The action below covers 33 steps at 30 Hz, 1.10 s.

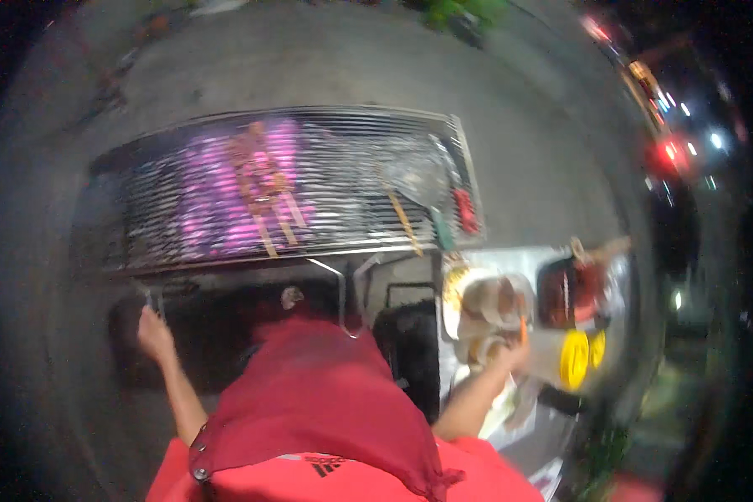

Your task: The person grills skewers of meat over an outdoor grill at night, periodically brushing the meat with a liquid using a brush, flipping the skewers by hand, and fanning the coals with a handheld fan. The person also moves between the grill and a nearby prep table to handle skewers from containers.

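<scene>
My left hand (pixel 154 336) is at the front left of the charcoal grill, closed around a thin metal utensil (pixel 149 293), blurred, possibly tongs. Over the side table my right hand (pixel 509 359) grips an orange handle (pixel 524 331); its far end is unclear among the containers. A clear jar with a yellow lid (pixel 575 359) lies or leans just right of that hand. Beyond it are cups or bowls of brown sauce (pixel 494 301) on a tray. Several meat skewers (pixel 260 166) lie on the grill grate (pixel 345 182) over pink-glowing coals, their flat wooden sticks pointing toward me.
A round mesh tool with a green handle (pixel 441 229), a wooden stick (pixel 405 216) and a red-handled tool (pixel 465 212) lie at the grate's right end. A container of dark red sauce (pixel 571 292) is on the side table (pixel 447 376). Vehicle lights (pixel 671 150) shine at far right.
</scene>
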Tool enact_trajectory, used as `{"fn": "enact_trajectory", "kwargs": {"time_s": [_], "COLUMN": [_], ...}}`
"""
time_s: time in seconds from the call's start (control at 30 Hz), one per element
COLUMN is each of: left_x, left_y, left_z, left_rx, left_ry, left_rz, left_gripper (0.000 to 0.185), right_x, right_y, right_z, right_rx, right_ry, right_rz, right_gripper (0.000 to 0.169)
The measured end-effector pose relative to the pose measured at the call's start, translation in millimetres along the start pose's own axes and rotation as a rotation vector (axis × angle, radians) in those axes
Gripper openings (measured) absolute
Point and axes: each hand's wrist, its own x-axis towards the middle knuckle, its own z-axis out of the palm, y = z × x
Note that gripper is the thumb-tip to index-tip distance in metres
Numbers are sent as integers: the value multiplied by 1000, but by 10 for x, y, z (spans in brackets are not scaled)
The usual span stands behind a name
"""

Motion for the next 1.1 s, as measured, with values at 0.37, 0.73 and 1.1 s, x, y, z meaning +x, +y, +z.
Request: {"fn": "enact_trajectory", "kwargs": {"time_s": [0.37, 0.73, 1.1], "left_x": [-139, -159, -150], "left_y": [529, 714, 758], "left_z": [-122, -135, -175], "left_rx": [196, 143, 175], "left_ry": [-6, 49, 30], "left_rz": [-217, -199, -232], "left_gripper": [48, 48, 50], "right_x": [-2143, -3587, -3868], "right_y": [-2197, -2855, -3008], "right_z": [2222, 3710, 3088], "right_rx": [646, 229, 183], "right_ry": [-1219, -1342, -1411], "right_rz": [418, -909, -1633], "right_gripper": [3, 14, 16]}}
